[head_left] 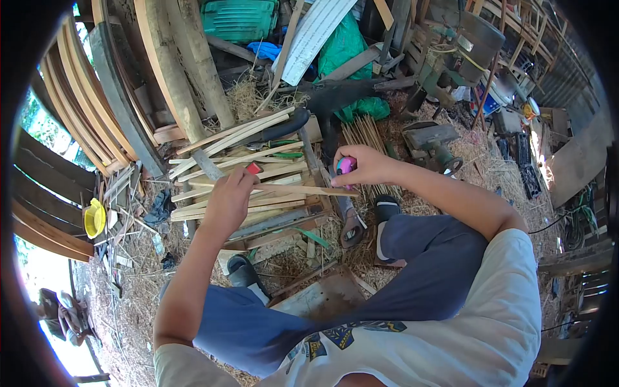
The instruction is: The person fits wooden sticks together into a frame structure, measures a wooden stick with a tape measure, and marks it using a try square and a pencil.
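Observation:
My left hand (231,197) is closed, its fingers pinched at a thin wooden strip (303,189) that runs across toward my right hand. A small red object (255,168) shows just beyond the left fingertips; I cannot make out what it is. My right hand (364,166) curls around a rounded pink-and-black object (346,166) that looks like a tape measure, above the strip's right end. Below both hands lie several pale wooden strips (277,169), stacked side by side. A flat grey piece (207,165) lies left of the red object.
My sandalled feet (244,274) are on a shavings-covered floor, with a metal-looking box (322,300) between my legs. Curved boards (84,97) lean at the left. A yellow bowl (94,218) is beside them. A green machine part (431,145) stands at the right.

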Tool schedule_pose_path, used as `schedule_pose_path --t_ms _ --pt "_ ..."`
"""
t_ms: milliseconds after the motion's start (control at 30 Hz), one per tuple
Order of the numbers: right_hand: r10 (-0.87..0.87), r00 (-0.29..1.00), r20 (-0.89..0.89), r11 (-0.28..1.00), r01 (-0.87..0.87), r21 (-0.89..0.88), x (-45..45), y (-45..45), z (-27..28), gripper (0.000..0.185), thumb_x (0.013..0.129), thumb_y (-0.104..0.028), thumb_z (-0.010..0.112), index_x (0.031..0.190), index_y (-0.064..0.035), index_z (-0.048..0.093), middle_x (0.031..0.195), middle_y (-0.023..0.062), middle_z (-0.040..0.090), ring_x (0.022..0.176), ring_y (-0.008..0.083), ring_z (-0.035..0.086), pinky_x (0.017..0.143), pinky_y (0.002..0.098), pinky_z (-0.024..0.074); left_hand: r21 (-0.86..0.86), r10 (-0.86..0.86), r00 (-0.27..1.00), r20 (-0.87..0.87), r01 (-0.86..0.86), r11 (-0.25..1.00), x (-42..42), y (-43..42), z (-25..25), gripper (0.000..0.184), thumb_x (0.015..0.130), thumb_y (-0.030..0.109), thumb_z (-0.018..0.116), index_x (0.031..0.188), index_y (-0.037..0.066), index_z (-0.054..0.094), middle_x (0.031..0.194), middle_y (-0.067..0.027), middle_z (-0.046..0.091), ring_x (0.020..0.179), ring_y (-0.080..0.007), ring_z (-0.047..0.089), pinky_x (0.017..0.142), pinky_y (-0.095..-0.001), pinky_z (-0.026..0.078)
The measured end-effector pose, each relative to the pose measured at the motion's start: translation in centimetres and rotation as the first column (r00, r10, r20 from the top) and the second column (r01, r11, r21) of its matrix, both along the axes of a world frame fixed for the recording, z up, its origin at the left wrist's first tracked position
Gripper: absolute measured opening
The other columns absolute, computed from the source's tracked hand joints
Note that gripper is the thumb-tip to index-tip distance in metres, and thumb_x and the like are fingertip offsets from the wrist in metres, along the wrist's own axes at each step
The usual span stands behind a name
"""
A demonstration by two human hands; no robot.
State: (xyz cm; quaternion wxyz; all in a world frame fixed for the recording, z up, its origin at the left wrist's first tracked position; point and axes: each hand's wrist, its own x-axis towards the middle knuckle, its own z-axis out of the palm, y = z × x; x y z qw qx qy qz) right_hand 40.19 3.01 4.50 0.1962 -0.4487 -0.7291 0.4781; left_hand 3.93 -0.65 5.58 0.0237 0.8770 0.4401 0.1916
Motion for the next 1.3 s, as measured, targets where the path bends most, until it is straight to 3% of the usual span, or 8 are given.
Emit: schedule_pose_path --t_ms 333,533,767,900,1000,1033,1133,1300 --pt "0.203 0.966 0.162 0.978 -0.194 -0.07 -0.5 -1.6 1.4 0.039 0.079 -0.03 0.086 0.106 -0.0053 0.072 0.084 0.0065 0.071 0.073 0.016 0.07 0.066 0.0326 0.0548 0.167 -0.031 1.0 0.007 0.029 0.986 0.8 0.7 3.5 0.029 0.08 -0.004 0.068 0.106 0.007 0.066 0.107 -0.0092 0.059 0.106 -0.0331 0.06 0.093 -0.0457 0.049" --pt "0.221 0.914 0.341 0.923 -0.309 0.23 -1.5 -2.2 0.3 0.039 0.076 -0.037 0.083 0.103 -0.0086 0.077 0.093 0.0142 0.075 0.088 0.0309 0.072 0.08 0.0411 0.0565 0.225 -0.06 0.998 -0.025 0.064 0.972 0.8 1.0 4.4 0.029 0.078 -0.005 0.068 0.105 0.006 0.065 0.108 -0.0091 0.059 0.108 -0.0335 0.06 0.096 -0.0464 0.049" --pt "0.12 0.93 0.347 0.944 -0.215 0.249 -2.9 -2.8 -1.0 0.044 0.07 -0.037 0.083 0.103 -0.0074 0.077 0.086 0.0165 0.073 0.08 0.0338 0.071 0.075 0.0416 0.0563 0.357 -0.1 0.994 -0.045 0.109 0.928 0.5 1.5 5.0 0.035 0.078 -0.004 0.07 0.11 0.007 0.065 0.117 -0.0116 0.058 0.116 -0.0362 0.057 0.104 -0.0507 0.045" --pt "0.038 0.966 0.255 0.951 -0.113 0.289 -3.6 -2.9 0.0 0.047 0.071 -0.037 0.083 0.104 -0.004 0.076 0.082 0.0174 0.071 0.075 0.0321 0.07 0.072 0.0392 0.0552 0.549 0.113 0.943 0.312 -0.276 0.789 1.8 0.9 5.1 0.051 0.086 0.008 0.077 0.134 0.006 0.058 0.133 -0.0207 0.052 0.128 -0.0402 0.048 0.109 -0.0526 0.04" --pt "0.016 0.979 0.203 0.96 -0.072 0.269 -4.3 -2.9 0.6 0.047 0.073 -0.036 0.083 0.104 -0.0023 0.075 0.08 0.0169 0.07 0.072 0.0302 0.068 0.07 0.038 0.0546 0.244 0.083 0.835 0.544 -0.251 0.937 1.5 1.9 2.9 0.057 0.092 0.013 0.076 0.142 0.001 0.05 0.134 -0.0201 0.053 0.128 -0.0364 0.051 0.108 -0.048 0.042" --pt "0.017 0.984 0.179 0.961 -0.065 0.269 -4.4 -2.9 0.5 0.046 0.073 -0.036 0.083 0.104 -0.0021 0.075 0.08 0.0165 0.07 0.071 0.0296 0.068 0.069 0.0378 0.0545 0.154 0.068 0.822 0.565 -0.186 0.97 1.8 1.8 2.5 0.052 0.099 0.013 0.069 0.144 -0.002 0.046 0.129 -0.0168 0.06 0.12 -0.0274 0.059 0.1 -0.0392 0.048" --pt "0.061 0.988 0.144 0.942 -0.105 0.32 -5.0 -2.8 0.0 0.043 0.075 -0.034 0.083 0.104 -0.0028 0.075 0.078 0.0144 0.07 0.07 0.0263 0.068 0.069 0.0368 0.0544 -0.24 0.088 0.485 0.87 0.261 0.935 3.3 1.4 2.4 0.043 0.105 0.011 0.061 0.144 -0.002 0.047 0.122 -0.0109 0.066 0.111 -0.0176 0.064 0.091 -0.029 0.051" --pt "0.122 0.981 0.15 0.947 -0.161 0.279 -5.9 -2.9 0.2 0.039 0.079 -0.03 0.082 0.105 -0.0028 0.073 0.08 0.0098 0.068 0.07 0.019 0.064 0.067 0.0348 0.0527 -0.319 0.144 0.448 0.883 0.345 0.883 2.9 1.3 2.9 0.032 0.108 0.004 0.051 0.139 -0.002 0.05 0.121 -0.0122 0.066 0.115 -0.0177 0.063 0.105 -0.0327 0.05"
